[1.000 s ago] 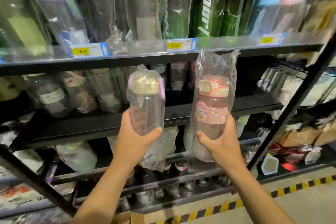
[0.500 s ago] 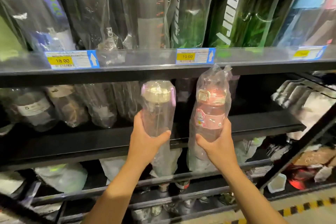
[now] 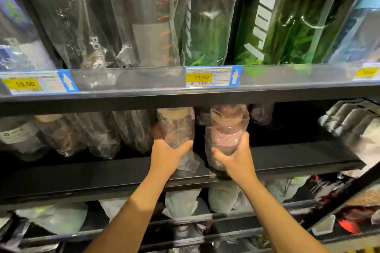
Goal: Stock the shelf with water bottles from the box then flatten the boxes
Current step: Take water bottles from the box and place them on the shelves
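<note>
My left hand grips a clear bottle with a cream lid, wrapped in a plastic bag. My right hand grips a pink bottle with a cartoon band, also bagged. Both bottles stand upright over the black middle shelf, side by side, their tops tucked under the edge of the shelf above. The lids are partly hidden by that edge. No box is in view.
More bagged bottles stand on the middle shelf to the left. Tall dark and green bottles fill the upper shelf, with price tags on its edge. White packets sit at right. Lower shelves hold more bagged goods.
Both hands have pushed the two bottles forward and up into the middle shelf, under the upper shelf's edge. The view has moved closer to the shelves.
</note>
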Available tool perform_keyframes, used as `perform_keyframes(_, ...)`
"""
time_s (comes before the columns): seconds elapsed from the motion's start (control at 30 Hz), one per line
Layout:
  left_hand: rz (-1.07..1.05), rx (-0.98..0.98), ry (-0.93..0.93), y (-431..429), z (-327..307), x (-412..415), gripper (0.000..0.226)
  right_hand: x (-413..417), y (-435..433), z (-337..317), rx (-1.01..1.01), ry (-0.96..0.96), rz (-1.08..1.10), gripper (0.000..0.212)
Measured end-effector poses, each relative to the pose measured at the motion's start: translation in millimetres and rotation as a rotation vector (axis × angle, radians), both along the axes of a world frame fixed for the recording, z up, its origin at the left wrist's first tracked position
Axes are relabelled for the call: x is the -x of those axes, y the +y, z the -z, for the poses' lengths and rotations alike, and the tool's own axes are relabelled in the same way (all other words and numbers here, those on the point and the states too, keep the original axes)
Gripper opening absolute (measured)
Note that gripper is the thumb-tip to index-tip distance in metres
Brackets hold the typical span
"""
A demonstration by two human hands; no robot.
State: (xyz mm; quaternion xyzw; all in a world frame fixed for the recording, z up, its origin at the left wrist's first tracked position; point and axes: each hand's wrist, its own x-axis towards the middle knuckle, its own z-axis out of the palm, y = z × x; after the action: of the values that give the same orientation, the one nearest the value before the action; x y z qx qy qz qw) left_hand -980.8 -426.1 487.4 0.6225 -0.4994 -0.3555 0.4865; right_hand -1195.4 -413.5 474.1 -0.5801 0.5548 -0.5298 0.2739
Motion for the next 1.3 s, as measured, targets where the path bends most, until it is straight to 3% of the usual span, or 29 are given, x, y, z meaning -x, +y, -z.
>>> perform_keyframes(0.03, -0.021, -0.020, 0.001, -6, 6, 3, 0.028, 1, -6, 1, -0.017, 0.001, 0.009, 0.065)
perform_keyframes(0.1, -0.078, -0.074, -0.010, -20, 19, 8, 0.042, 5, -19, 2, -0.044, -0.002, 0.035, 0.062)
perform_keyframes(0.23, -0.091, -0.161, 0.002, -45, 25, 18, 0.036, 9, -44, 8, -0.167, 0.030, 0.016, 0.034)
perform_keyframes(0.3, -0.021, -0.061, -0.188, -56, 21, 24, 0.067, 4, -52, 6, -0.261, 0.053, 0.026, 0.030)
perform_keyframes(0.37, -0.095, 0.091, -0.141, -60, 18, 28, 0.088, -1, -63, 8, -0.272, 0.106, -0.023, 0.010)
perform_keyframes(0.43, -0.100, 0.184, -0.087, -62, 21, 28, 0.088, 1, -71, 13, -0.334, 0.141, -0.051, 0.007)
perform_keyframes(0.5, -0.103, 0.223, -0.078, -61, 25, 27, 0.087, 4, -72, 11, -0.501, 0.092, -0.022, 0.023)
perform_keyframes(0.53, -0.124, 0.215, -0.084, -60, 25, 28, 0.090, 5, -75, 12, -0.513, 0.062, -0.017, 0.022)
perform_keyframes(0.57, -0.138, 0.195, -0.100, -58, 24, 28, 0.096, 4, -77, 10, -0.427, 0.057, -0.038, 0.014)
perform_keyframes(0.6, -0.159, 0.129, -0.136, -54, 24, 28, 0.099, 1, -79, 10, -0.319, 0.048, -0.052, 0.027)
perform_keyframes(0.7, -0.085, -0.194, -0.254, -42, 29, 29, 0.075, -7, -80, 3, -0.153, -0.072, -0.047, 0.065)
perform_keyframes(0.83, -0.043, -0.273, -0.257, -43, 28, 28, 0.041, -11, -83, -2, -0.157, -0.117, -0.033, 0.080)
perform_keyframes(0.9, -0.001, -0.250, -0.197, -48, 24, 28, 0.052, -12, -87, -5, -0.065, -0.169, -0.033, 0.090)
perform_keyframes(0.97, -0.054, -0.104, -0.132, -51, 20, 26, 0.072, -15, -87, -7, -0.030, -0.169, -0.034, 0.093)
perform_keyframes(1.03, -0.094, 0.015, -0.178, -54, 20, 23, 0.089, -15, -88, -5, -0.024, -0.154, -0.028, 0.092)
perform_keyframes(1.3, -0.044, -0.039, -0.225, -44, 13, 9, 0.109, -10, -75, -1, -0.125, -0.039, -0.036, 0.100)
